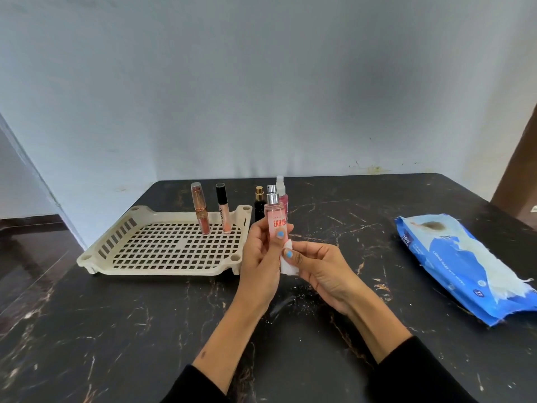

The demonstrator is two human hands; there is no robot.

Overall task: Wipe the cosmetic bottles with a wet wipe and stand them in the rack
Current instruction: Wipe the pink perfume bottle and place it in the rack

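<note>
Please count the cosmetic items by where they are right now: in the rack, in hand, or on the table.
Standing in the cream plastic rack: 2, a rose-gold lipstick tube and a black-capped lip gloss tube
Held in the left hand: 1, pink spray bottle
On the table: 2, black perfume bottle, pink mist bottle
Total: 5

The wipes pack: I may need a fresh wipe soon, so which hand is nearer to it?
Right. The right hand, holding a white wipe, is at table centre, with the blue wipes pack off to its right. The left hand, gripping the pink bottle, lies farther away.

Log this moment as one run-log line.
left hand holds pink spray bottle | right hand presses wet wipe on it | rack: two tubes
</note>
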